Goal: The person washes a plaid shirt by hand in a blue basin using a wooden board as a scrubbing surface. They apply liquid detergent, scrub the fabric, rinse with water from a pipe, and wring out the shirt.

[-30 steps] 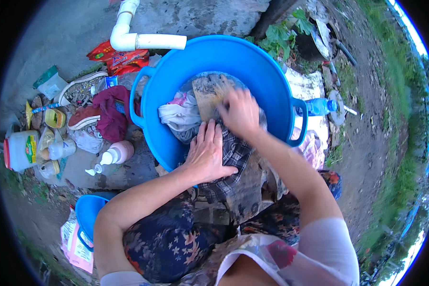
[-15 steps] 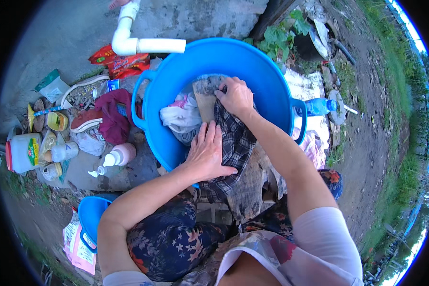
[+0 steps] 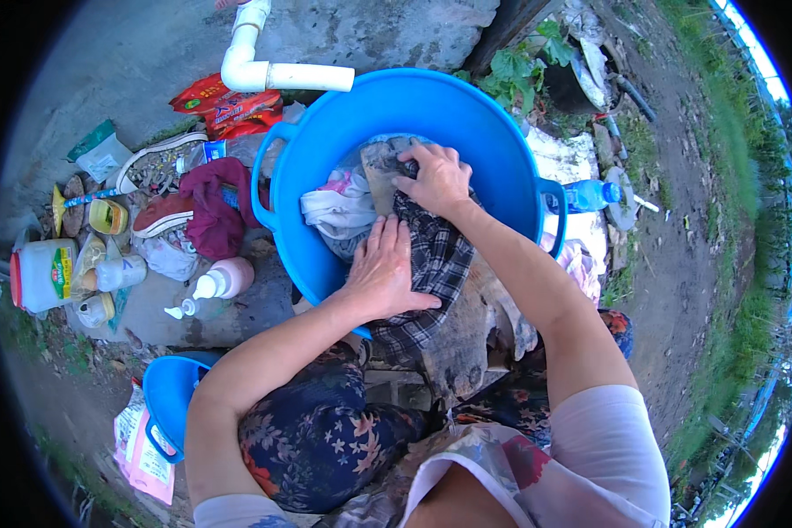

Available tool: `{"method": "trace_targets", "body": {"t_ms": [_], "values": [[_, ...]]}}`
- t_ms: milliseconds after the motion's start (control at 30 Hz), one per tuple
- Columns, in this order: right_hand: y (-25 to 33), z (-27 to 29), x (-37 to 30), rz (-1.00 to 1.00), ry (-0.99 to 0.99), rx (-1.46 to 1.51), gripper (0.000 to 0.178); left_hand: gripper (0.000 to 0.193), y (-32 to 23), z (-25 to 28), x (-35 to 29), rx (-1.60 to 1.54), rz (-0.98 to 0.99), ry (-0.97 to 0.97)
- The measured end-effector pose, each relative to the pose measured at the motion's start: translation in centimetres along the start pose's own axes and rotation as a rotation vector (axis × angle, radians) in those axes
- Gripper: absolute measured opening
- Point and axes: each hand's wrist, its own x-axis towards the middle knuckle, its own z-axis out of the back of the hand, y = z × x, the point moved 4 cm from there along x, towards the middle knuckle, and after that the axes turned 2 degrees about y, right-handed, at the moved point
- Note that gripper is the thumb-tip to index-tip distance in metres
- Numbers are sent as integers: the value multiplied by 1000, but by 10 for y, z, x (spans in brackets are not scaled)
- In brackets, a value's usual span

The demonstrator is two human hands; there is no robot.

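A dark plaid cloth (image 3: 433,255) lies over a worn wooden board (image 3: 462,352) that slants from near my knees down into a large blue tub (image 3: 493,141). My left hand (image 3: 383,277) presses flat on the cloth's left edge, fingers stretched out and thumb apart. Further up the board, my right hand (image 3: 437,183) has its fingers curled over the top end of the cloth, with a dark bunch of it between thumb and fingers. A white cloth (image 3: 334,211) with a pink patch rests inside the tub, left of the board.
Left of the tub stand a pink pump bottle (image 3: 231,278), a maroon cloth (image 3: 216,211), shoes (image 3: 163,216) and a white jug (image 3: 44,275). A white pipe (image 3: 308,77) reaches over the rim. A smaller blue container (image 3: 172,396) sits lower left; a blue bottle (image 3: 590,196) lies right.
My right hand's grip has shifted, with thumb and forefinger further apart around the bunched cloth. My left hand stays flat in nearly the same place. The whole view has moved slightly.
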Motion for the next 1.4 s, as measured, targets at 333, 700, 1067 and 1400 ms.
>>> {"method": "trace_targets", "body": {"t_ms": [333, 700, 1067, 1400], "values": [[22, 2, -21, 78, 189, -61, 23, 99, 6, -10, 1, 17, -29, -94], [45, 49, -67, 362, 277, 121, 20, 102, 21, -14, -7, 8, -16, -37], [-10, 24, -25, 220, 573, 465, 28, 98, 24, -13, -6, -27, -28, -98], [-31, -10, 20, -211, 187, 5, 34, 97, 8, -8, 1, 33, -73, -73]]}}
